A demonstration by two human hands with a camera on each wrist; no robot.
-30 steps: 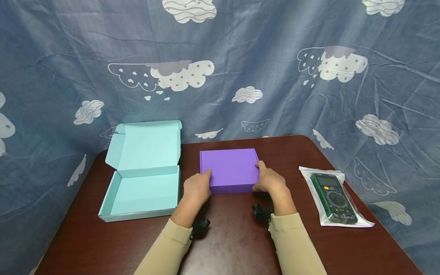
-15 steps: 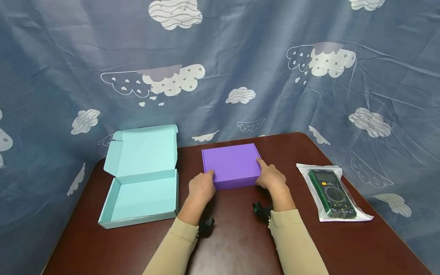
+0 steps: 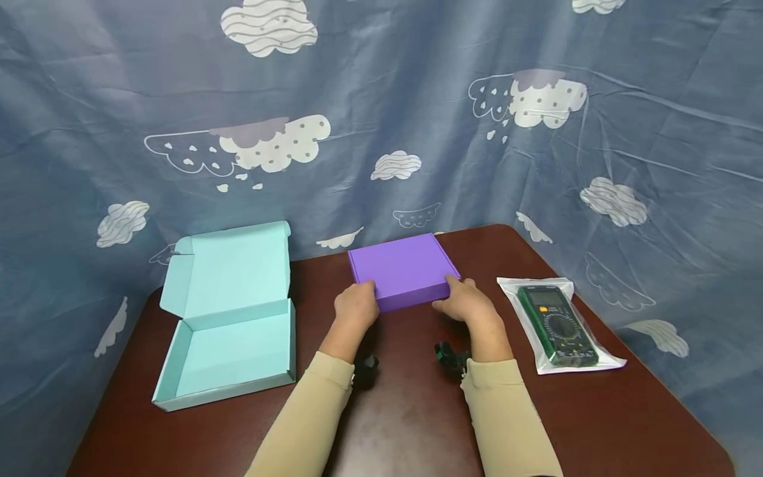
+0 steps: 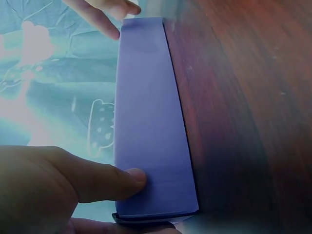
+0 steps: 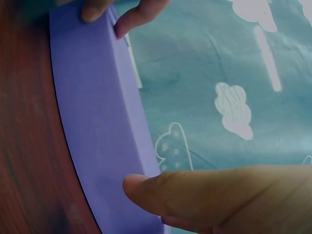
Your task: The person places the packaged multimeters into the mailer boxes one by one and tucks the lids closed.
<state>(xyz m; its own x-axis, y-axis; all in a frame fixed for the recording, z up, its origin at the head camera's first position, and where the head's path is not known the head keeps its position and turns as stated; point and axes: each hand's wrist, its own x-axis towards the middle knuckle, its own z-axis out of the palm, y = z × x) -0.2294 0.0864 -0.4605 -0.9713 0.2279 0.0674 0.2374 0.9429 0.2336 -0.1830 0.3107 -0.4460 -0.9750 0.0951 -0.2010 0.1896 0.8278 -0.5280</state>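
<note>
A closed purple cardboard box (image 3: 405, 264) lies near the back edge of the table, slightly askew in the head view. My left hand (image 3: 356, 303) holds its front left corner. In the left wrist view the left thumb (image 4: 124, 183) presses the front face, with fingers partly seen round the end. At the front right corner is my right hand (image 3: 467, 303). Its thumb (image 5: 151, 192) lies against the front face in the right wrist view, while the other fingers, mostly hidden, go round the right side.
Left of the purple box, a light teal box (image 3: 232, 351) stands with its lid up. A green and black multimeter (image 3: 560, 324) in a clear bag lies at the right. A blue cloud-patterned curtain (image 3: 357, 79) hangs behind the brown table (image 3: 405, 417).
Both hands have pushed the purple box back toward the table's far edge, and it has turned slightly. The head view has swung a little to the right.
</note>
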